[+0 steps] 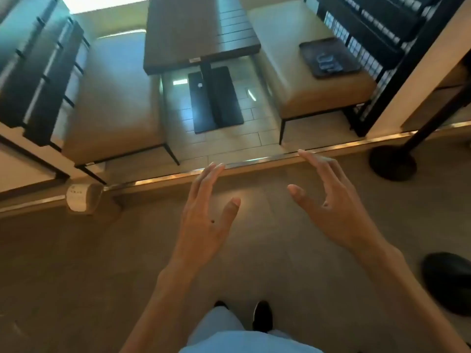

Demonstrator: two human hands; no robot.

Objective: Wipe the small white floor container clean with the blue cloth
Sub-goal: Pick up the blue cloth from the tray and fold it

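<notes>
Person stands on the brown floor, both hands raised and holding nothing: left hand [204, 220] with fingers [209, 179] straight, right hand [328, 207] with fingers loosely spread. No blue cloth in view. Small white cylindrical floor container [81, 198] lies tipped on its side at far left, against the metal-edged step [254, 163], faint markings on its face. Best next: fetch the cloth, crouch left, steady the container before wiping.

The black shoe [449, 284] at the right edge of the frame is blurred and cut off. Markings on the small white container [81, 198] at left are illegible. Items on the dark tray [328, 57], upper right, are too small to identify.
</notes>
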